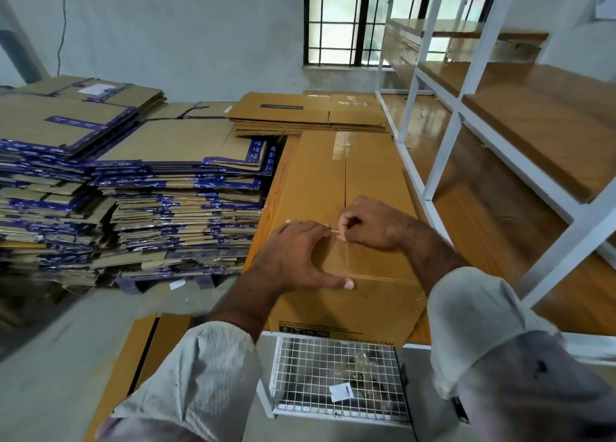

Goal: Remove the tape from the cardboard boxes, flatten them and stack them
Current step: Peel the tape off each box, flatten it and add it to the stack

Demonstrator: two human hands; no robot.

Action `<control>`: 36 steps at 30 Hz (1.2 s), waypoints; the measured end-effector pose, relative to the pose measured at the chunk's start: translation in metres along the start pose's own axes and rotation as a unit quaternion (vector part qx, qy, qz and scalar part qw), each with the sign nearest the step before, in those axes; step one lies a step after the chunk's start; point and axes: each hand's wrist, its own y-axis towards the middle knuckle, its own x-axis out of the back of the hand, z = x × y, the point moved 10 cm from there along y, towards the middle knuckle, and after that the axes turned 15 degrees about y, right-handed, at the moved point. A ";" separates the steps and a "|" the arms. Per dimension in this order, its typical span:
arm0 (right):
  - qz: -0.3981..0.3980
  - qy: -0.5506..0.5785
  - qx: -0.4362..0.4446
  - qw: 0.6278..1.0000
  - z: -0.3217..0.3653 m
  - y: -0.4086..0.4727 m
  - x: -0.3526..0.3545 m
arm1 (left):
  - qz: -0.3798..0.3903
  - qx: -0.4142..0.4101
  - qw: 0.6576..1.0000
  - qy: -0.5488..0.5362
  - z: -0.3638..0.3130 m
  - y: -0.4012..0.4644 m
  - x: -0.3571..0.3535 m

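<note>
A long brown cardboard box [336, 181] lies on a wooden table, its top flaps closed along a centre seam. Clear tape [346, 258] runs down the near end of the seam, and another piece of clear tape [340, 144] sits at the far end. My left hand [300, 258] presses flat on the box's near top, fingers spread, thumb along the front edge. My right hand [370, 225] pinches the lifted end of the near tape strip between thumb and fingers, just right of the seam.
A tall pile of flattened boxes with blue tape [126, 188] fills the left. A smaller stack of flat brown boxes [310, 114] lies beyond the box. A white metal rack with wooden shelves [500, 114] stands right. A wire basket [336, 381] holding tape scraps hangs below the table.
</note>
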 end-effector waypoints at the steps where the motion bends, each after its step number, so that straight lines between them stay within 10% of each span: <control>1: -0.022 0.000 -0.007 1.000 0.000 -0.003 -0.001 | -0.002 0.000 1.000 0.002 0.000 0.000 0.000; 9: -0.241 -0.105 0.008 0.965 0.028 -0.055 -0.006 | -0.031 0.004 0.997 0.066 -0.007 -0.011 0.007; 25: -0.393 -0.155 0.028 0.906 0.083 -0.199 -0.087 | -0.170 0.010 0.983 0.073 -0.026 -0.045 0.009; 36: -0.453 -0.096 0.004 0.886 0.077 -0.228 -0.106 | -0.092 -0.038 0.988 -0.120 -0.001 -0.048 0.005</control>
